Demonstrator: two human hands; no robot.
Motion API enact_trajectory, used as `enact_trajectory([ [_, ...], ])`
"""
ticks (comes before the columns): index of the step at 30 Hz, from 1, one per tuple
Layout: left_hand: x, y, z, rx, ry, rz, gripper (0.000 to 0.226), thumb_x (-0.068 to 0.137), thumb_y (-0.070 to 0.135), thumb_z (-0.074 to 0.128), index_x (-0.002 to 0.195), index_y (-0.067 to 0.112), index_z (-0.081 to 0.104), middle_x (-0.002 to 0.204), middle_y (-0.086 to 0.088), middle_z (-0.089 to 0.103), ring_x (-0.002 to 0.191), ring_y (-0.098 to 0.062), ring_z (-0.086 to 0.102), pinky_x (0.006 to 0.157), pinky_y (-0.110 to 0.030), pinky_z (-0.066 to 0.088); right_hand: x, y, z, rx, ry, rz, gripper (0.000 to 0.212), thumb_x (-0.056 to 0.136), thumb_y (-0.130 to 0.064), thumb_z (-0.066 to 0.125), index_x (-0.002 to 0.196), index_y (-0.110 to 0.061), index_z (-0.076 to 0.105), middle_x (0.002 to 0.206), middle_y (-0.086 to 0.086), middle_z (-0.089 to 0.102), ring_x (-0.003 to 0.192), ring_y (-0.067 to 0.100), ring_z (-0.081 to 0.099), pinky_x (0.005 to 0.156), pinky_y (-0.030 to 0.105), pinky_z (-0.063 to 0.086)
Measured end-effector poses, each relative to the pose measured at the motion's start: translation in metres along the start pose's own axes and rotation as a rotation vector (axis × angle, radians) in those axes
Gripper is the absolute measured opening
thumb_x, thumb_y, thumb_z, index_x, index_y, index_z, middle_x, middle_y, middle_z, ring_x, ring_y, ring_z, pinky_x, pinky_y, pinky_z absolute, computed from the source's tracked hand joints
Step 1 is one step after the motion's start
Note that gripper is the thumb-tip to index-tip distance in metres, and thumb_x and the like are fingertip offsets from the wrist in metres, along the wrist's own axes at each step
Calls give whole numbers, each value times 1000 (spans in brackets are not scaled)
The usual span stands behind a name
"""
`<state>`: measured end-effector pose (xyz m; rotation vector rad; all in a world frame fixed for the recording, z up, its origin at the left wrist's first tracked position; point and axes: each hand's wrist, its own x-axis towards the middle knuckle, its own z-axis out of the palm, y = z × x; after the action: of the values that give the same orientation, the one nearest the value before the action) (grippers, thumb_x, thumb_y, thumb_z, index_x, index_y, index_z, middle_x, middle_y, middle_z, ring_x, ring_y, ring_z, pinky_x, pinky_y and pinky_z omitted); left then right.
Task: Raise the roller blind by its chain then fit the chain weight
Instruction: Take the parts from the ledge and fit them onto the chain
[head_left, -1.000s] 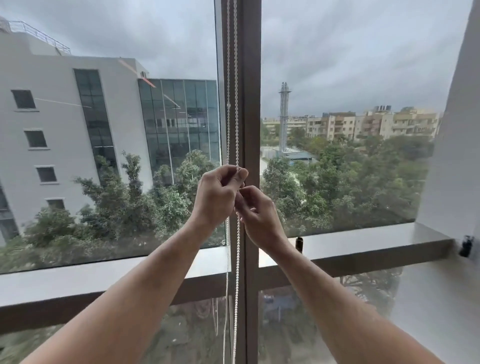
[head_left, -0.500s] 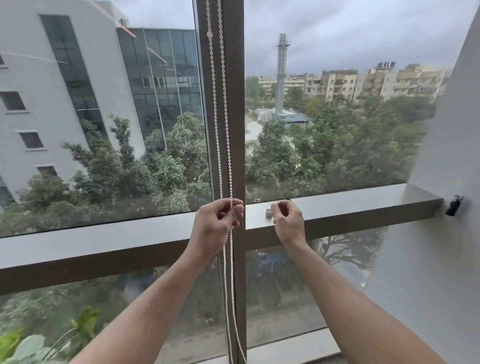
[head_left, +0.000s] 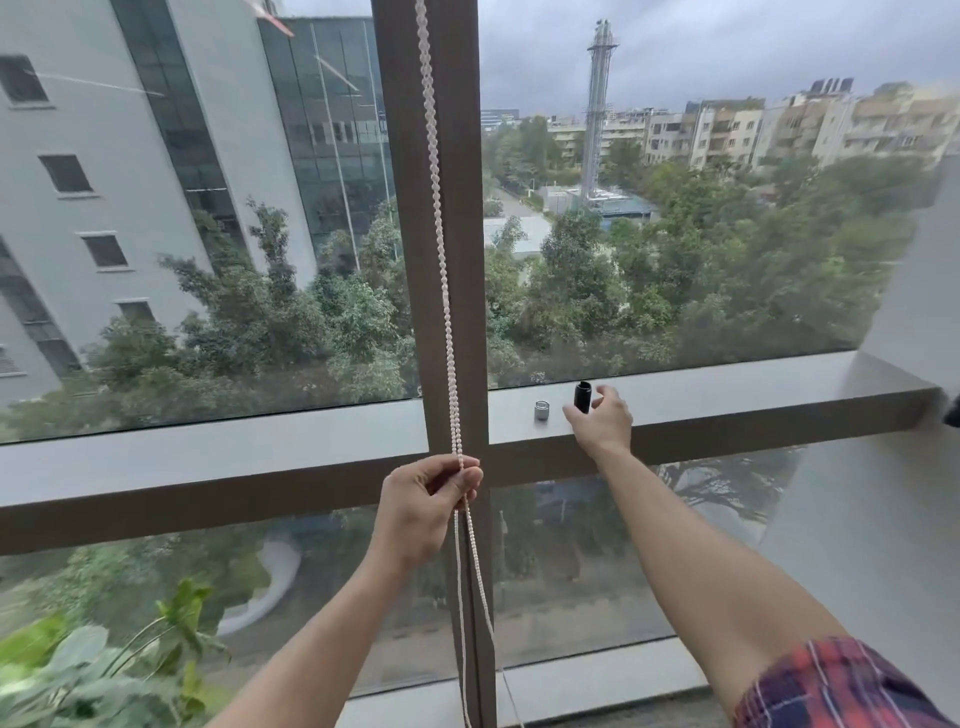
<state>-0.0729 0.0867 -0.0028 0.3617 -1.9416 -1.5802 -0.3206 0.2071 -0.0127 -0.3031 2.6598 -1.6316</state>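
Note:
A white bead chain (head_left: 441, 260) hangs in front of the brown vertical window post (head_left: 457, 208). My left hand (head_left: 423, 506) is pinched on both strands at the height of the horizontal rail. Below my fist the two strands hang down loose. A black cylindrical chain weight (head_left: 582, 397) stands upright on the grey rail ledge (head_left: 727, 395). My right hand (head_left: 602, 423) is at the weight with fingers spread around it, not clearly closed on it. A small silver cap (head_left: 542, 411) stands on the ledge just left of the weight. The blind itself is out of view.
Large glass panes sit above and below the rail, with buildings and trees outside. A white wall (head_left: 883, 519) closes the right side. Green plant leaves (head_left: 93, 670) are at the lower left. A lower sill (head_left: 597, 675) runs along the bottom.
My left hand has come down along the chain to rail height. My right hand let go of the chain, went to the ledge, and moved right from the silver cap to the black weight.

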Motion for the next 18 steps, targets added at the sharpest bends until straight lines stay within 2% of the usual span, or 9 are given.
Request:
enact_trajectory([
  [3,-7,-11,0,23,-3,-8,12,85,16,76,85,28,79,68,-5,73,63,-12,66,67,-31,58,11,1,3,-34,-29,14,62,86,-25,70,140,-4,47,132,20,58,126,35,52,107,41,41],
  [5,-12,-17,1,34,-6,-23,12,84,16,76,85,27,79,68,-6,73,63,-13,65,69,-36,59,15,4,5,-46,-32,20,55,86,-24,71,135,-5,53,130,19,61,124,35,54,105,40,43],
  [10,-17,-22,4,28,-1,-52,12,85,12,76,83,23,80,67,-5,72,64,-12,65,68,-33,56,21,11,8,-38,10,2,34,89,-16,70,120,-5,63,119,18,68,114,35,61,98,39,46],
  [13,-16,-21,4,29,-1,-56,14,85,10,75,80,22,79,67,-6,72,64,-14,65,69,-38,58,13,13,8,35,42,-4,26,90,-13,69,114,-6,62,116,16,69,110,34,62,91,36,46],
  [15,-17,-21,5,21,-5,-52,14,85,10,75,81,23,79,67,-8,72,64,-16,66,68,-41,59,0,14,8,98,62,-52,23,92,-14,68,113,-8,60,115,14,68,107,31,62,85,32,43],
  [18,-18,-23,5,-5,19,-50,12,83,10,77,83,22,77,70,-8,73,63,-17,67,64,-35,57,-28,11,9,173,55,-155,17,94,-17,67,109,-16,60,102,4,68,93,21,64,79,31,47],
])
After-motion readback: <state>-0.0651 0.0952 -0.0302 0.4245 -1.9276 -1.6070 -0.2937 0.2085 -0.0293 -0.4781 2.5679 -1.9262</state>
